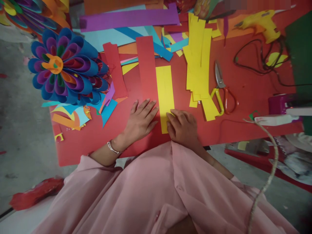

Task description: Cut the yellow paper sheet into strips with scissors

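A yellow paper strip (165, 94) lies upright in front of me on the red table, with a faint lengthwise line on it. My right hand (184, 126) has its fingers bent and closed on the strip's lower right edge. To the left, my left hand (142, 118) rests flat, palm down and fingers spread, holding nothing. Its fingertips reach the lower end of a red paper strip (147, 65), which stands beside the yellow one. A stack of yellow strips (198, 61) lies to the right, close to scissors (220, 87) with one yellow and one orange handle.
A blue and purple paper flower (60, 66) stands at the left edge above paper scraps (70, 117). Across the back lies a long purple strip (129, 19) among coloured sheets. A yellow glue gun (264, 24) and its dark cord (260, 61) sit at the right back.
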Motion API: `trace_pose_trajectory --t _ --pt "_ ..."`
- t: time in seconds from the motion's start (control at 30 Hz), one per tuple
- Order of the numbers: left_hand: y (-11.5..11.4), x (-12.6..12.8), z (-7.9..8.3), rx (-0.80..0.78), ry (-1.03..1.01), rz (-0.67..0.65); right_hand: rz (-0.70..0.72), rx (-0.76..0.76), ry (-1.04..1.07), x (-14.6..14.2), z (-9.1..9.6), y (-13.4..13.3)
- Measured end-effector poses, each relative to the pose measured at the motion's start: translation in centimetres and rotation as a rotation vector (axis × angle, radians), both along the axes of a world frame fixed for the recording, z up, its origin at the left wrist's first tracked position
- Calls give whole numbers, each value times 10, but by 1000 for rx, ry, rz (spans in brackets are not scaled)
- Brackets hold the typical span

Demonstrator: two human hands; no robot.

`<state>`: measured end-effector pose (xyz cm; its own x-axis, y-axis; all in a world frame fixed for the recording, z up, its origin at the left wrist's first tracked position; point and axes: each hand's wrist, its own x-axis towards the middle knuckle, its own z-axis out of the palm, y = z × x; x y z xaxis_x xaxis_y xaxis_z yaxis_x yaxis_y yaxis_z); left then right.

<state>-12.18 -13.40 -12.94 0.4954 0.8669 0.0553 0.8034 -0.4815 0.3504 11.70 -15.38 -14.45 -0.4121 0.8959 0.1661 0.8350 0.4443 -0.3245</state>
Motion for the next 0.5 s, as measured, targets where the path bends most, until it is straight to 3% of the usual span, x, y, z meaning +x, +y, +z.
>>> trace_pose_trajectory --t 0.5 --pt "2 -1 -4 -48 -20 6 13 -9 1 1 -4 0"
